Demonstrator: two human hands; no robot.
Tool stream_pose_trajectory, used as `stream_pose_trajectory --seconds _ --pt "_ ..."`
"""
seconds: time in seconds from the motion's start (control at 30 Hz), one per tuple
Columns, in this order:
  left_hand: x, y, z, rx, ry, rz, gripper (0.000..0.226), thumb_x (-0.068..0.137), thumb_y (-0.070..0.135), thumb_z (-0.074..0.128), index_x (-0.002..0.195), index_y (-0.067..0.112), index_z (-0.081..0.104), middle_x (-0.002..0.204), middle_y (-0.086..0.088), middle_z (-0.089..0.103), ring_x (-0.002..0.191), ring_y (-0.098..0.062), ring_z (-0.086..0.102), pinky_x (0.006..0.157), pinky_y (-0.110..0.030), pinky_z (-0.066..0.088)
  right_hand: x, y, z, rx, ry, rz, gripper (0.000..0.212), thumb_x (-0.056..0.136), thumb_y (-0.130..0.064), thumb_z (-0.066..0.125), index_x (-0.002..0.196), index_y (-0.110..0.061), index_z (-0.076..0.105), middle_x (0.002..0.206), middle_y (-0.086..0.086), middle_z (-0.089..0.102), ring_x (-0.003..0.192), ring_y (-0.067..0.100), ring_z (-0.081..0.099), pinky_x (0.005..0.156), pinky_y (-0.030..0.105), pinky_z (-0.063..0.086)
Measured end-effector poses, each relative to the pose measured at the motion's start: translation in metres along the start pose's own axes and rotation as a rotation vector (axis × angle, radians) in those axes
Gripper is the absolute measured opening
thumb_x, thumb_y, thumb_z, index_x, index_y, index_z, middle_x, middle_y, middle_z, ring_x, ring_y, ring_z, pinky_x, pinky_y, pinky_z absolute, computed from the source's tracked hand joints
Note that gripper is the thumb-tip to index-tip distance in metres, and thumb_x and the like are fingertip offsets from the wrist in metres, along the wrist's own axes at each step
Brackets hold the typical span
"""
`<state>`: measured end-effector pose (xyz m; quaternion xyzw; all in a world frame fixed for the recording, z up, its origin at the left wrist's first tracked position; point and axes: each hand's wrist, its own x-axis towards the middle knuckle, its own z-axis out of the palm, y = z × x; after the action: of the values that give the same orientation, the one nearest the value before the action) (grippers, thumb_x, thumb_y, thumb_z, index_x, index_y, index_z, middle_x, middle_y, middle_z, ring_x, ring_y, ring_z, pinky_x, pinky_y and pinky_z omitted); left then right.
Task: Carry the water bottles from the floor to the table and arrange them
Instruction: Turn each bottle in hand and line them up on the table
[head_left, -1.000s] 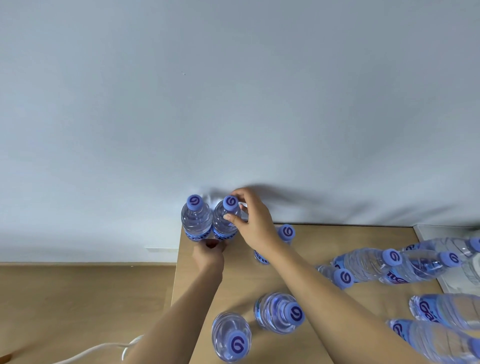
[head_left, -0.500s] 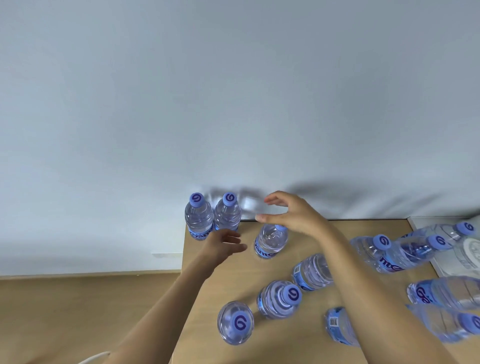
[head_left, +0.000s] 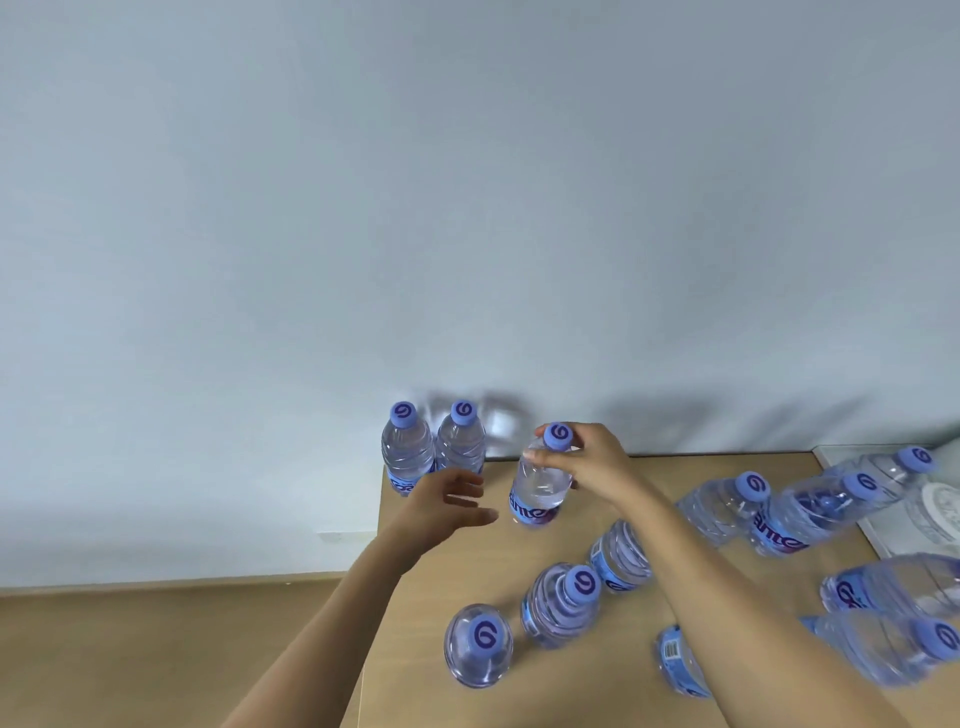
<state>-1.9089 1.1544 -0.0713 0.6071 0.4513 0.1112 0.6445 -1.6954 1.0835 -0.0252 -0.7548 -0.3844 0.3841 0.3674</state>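
Gripping the neck of a water bottle (head_left: 537, 486) just below its purple cap, the right hand (head_left: 592, 462) had its fingers curled round it at the centre of the frame. This bottle stood slightly tilted on the wooden table (head_left: 452, 571), near two upright bottles (head_left: 434, 452) touching each other at the table's far left corner. The left hand (head_left: 447, 501) hovered between them with fingers spread and relaxed, holding nothing. More bottles (head_left: 558, 605) stood scattered across the lower right of the frame.

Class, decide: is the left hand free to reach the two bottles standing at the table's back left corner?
Probably yes: the left hand is open, holds nothing, and hovers just before the two bottles, with nothing between.
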Motion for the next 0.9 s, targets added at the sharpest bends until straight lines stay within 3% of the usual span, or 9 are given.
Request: stream_pose_trajectory --seconds 0.17,0.27,0.33,0.43,0.53,0.6,0.7,0.8,0.9 --pt "-0.013 0.025 0.002 0.082 -0.023 0.185 0.071 0.063 0.021 0.092 0.121 0.03 0.052 0.119 0.01 0.062 0.109 -0.006 0.06 0.082 -0.015 0.049 -0.018 -0.072 -0.019 -0.104 0.07 -0.196 0.047 0.067 -0.057 0.08 0.083 -0.013 0.075 0.089 0.013 0.073 0.093 0.028 0.068 0.085 0.043 0.053" --pt "-0.026 0.05 0.008 0.052 0.014 0.395 0.082 0.056 0.023 0.095 0.122 0.034 0.047 0.113 0.017 0.065 0.105 0.001 0.061 0.081 -0.014 0.049 -0.033 -0.124 -0.028 -0.168 0.09 -0.28 0.07 0.061 -0.071 0.072 0.079 -0.003 0.069 0.075 0.019 0.064 0.067 0.025 0.055 0.07 0.041 0.049" --pt "-0.037 0.07 0.012 0.016 0.106 0.518 0.086 0.052 0.025 0.096 0.12 0.035 0.044 0.11 0.024 0.063 0.103 0.002 0.062 0.08 -0.014 0.05 -0.045 -0.156 -0.033 -0.195 0.166 -0.326 0.069 0.064 -0.069 0.073 0.068 -0.001 0.06 0.06 0.009 0.047 0.059 0.016 0.04 0.061 0.033 0.038" --pt "-0.057 0.096 0.018 -0.098 0.268 0.592 0.085 0.052 0.027 0.096 0.121 0.029 0.046 0.108 0.019 0.064 0.101 -0.005 0.065 0.08 -0.023 0.056 -0.063 -0.196 -0.037 -0.253 0.299 -0.397 0.062 0.067 -0.07 0.072 0.052 -0.013 0.051 0.046 -0.006 0.034 0.049 0.011 0.034 0.054 0.029 0.033" --pt "-0.08 0.117 0.02 -0.145 0.354 0.611 0.066 0.056 0.023 0.09 0.11 0.028 0.053 0.096 0.013 0.069 0.086 -0.008 0.069 0.07 -0.022 0.057 -0.081 -0.224 -0.034 -0.356 0.368 -0.491 0.051 0.069 -0.078 0.063 0.045 -0.034 0.052 0.039 -0.009 0.039 0.045 0.01 0.04 0.05 0.026 0.031" --pt "-0.095 0.129 0.014 -0.156 0.339 0.618 0.061 0.055 0.021 0.088 0.106 0.026 0.055 0.092 0.011 0.07 0.082 -0.009 0.07 0.069 -0.023 0.058 -0.087 -0.234 -0.033 -0.285 0.353 -0.53 0.048 0.07 -0.08 0.061 0.052 -0.036 0.06 0.047 -0.012 0.054 0.051 0.005 0.051 0.059 0.03 0.046" --pt "-0.116 0.144 0.0 -0.126 0.19 0.63 0.06 0.052 0.025 0.088 0.105 0.022 0.06 0.092 0.004 0.073 0.082 -0.016 0.072 0.07 -0.031 0.061 -0.093 -0.243 -0.039 0.096 -0.017 -0.497 0.053 0.078 -0.068 0.061 0.086 -0.018 0.074 0.092 0.005 0.076 0.089 0.01 0.071 0.094 0.042 0.054" --pt "-0.134 0.156 -0.011 -0.155 -0.004 0.617 0.052 0.054 0.025 0.088 0.101 0.019 0.065 0.092 -0.005 0.075 0.082 -0.024 0.074 0.068 -0.032 0.059 -0.095 -0.246 -0.043 0.448 -0.447 -0.499 0.042 0.092 -0.049 0.049 0.108 -0.015 0.069 0.118 0.01 0.072 0.112 0.025 0.068 0.093 0.037 0.054" --pt "-0.146 0.164 -0.019 -0.147 -0.155 0.62 0.046 0.061 0.024 0.085 0.103 0.017 0.068 0.096 -0.013 0.073 0.088 -0.034 0.071 0.073 -0.041 0.06 -0.095 -0.245 -0.04 0.594 -0.616 -0.552 0.037 0.096 -0.038 0.044 0.102 -0.011 0.068 0.126 0.015 0.067 0.119 0.034 0.062 0.102 0.05 0.049"
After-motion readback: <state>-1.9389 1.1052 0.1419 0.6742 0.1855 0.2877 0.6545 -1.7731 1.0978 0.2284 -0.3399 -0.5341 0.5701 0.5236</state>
